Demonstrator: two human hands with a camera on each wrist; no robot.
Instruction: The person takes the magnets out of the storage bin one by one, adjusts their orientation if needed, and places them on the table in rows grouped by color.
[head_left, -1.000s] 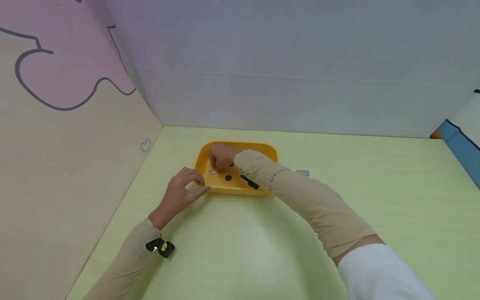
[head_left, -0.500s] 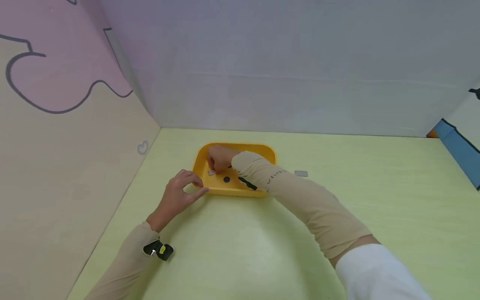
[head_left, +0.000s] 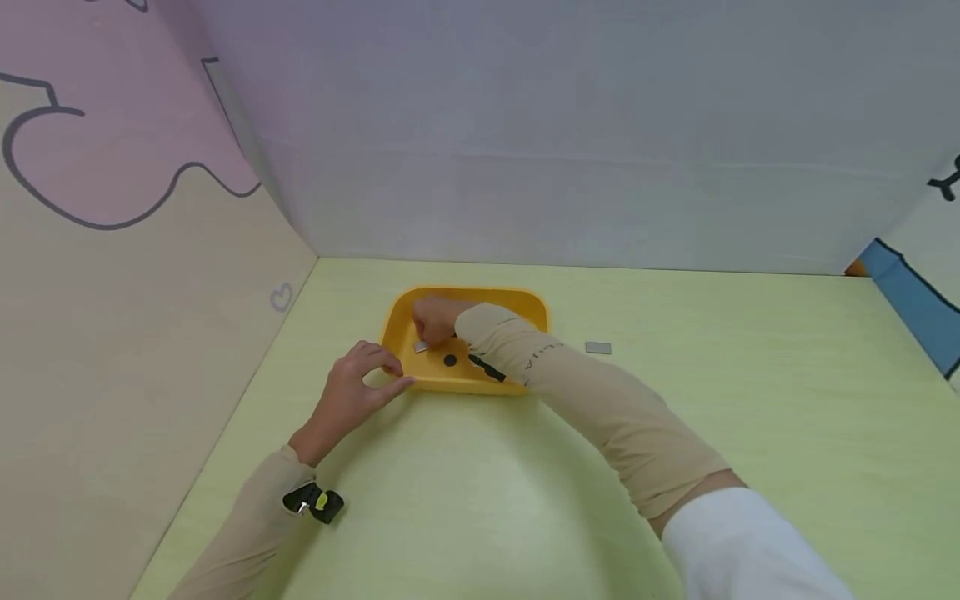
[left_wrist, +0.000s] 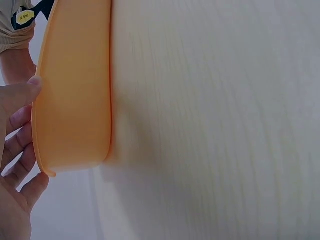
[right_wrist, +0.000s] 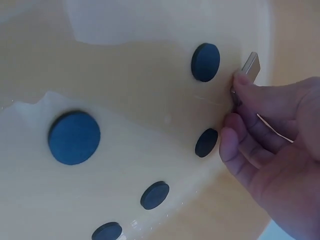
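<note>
Pinching the plate (right_wrist: pixel 251 66) between my right fingers (right_wrist: pixel 241 80), I am steadying the tray (head_left: pixel 401 321) with left fingers (head_left: pixel 378 360) curled on its rim, lowering it gently clear of the discs (right_wrist: pixel 205 62).

A tray (head_left: pixel 542 310) sat on the table (head_left: pixel 750 400), toward its far left corner, where two walls (head_left: pixel 525 150) met behind it. The left hand (head_left: pixel 351 390) lay at the tray's near left corner. The right hand (head_left: pixel 435 319) was inside the tray, holding a small flat block (head_left: pixel 421 347) beside a disc (head_left: pixel 449 360). Another flat block (head_left: pixel 597 347) lay on the table, right of the tray.
</note>
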